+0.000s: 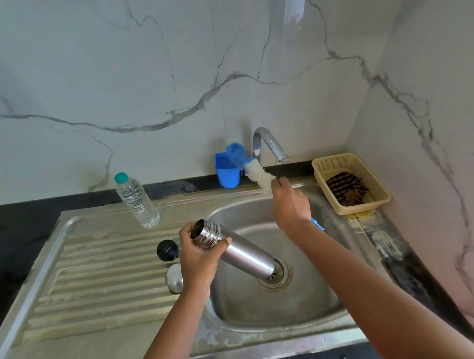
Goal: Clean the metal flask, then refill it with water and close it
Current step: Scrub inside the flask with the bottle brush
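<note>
My left hand (198, 257) grips the metal flask (233, 246) near its ribbed neck, fingers (184, 235) curled round one side and thumb across the other. The flask is open and tilted over the sink basin (262, 307), its mouth up toward me on the left and its base down by the drain (277, 274). My right hand (290, 204) is raised above the flask, fingers closed round the blue handle of a bottle brush (257, 173), whose white and blue bristles point up toward the tap (268, 143). Left of the flask, on the ribbed draining surface (99, 278), lie a black stopper (167, 250) and, just nearer me, a steel cap (175, 278). Further back from those stands a clear water bottle (137, 200) with a green top. Behind the sink, beside the tap, is a blue holder (226, 171). To the right of the tap sits a cream basket (351, 183) with a striped cloth (346, 187) in it.
</note>
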Available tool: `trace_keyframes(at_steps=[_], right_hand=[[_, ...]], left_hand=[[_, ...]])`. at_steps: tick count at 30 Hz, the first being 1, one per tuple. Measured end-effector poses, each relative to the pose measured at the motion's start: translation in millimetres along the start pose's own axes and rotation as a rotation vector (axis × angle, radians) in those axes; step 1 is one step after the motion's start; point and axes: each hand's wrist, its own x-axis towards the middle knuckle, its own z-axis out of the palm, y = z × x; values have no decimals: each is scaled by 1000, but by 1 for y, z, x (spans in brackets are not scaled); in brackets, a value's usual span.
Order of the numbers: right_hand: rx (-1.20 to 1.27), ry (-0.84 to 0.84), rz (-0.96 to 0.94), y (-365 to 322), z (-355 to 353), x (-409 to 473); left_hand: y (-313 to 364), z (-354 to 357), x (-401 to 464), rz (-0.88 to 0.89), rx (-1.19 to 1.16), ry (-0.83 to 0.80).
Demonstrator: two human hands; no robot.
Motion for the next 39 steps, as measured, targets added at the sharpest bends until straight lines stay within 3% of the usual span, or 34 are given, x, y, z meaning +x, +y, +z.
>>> trace_keyframes(at_steps=[9,13,20,24,28,35,39], right_hand=[[90,76,19,12,9,-6],[316,174,98,23,15,-32],[676,115,150,52,54,-122],[649,199,-7,48,64,-153],[576,191,-183,42,71,-172],[552,398,103,66,77,-152],[396,375,-205,59,76,-172]], left_hand=[[-2,-1,6,-107,-77,49],[-2,0,7,-191,-168,58],[-8,-1,16,-317,-351,160],[-4,3,18,-368,-470,231],[-2,7,20,-385,-530,200],[2,5,14,-461,-599,130],[5,6,12,-474,-626,104]])
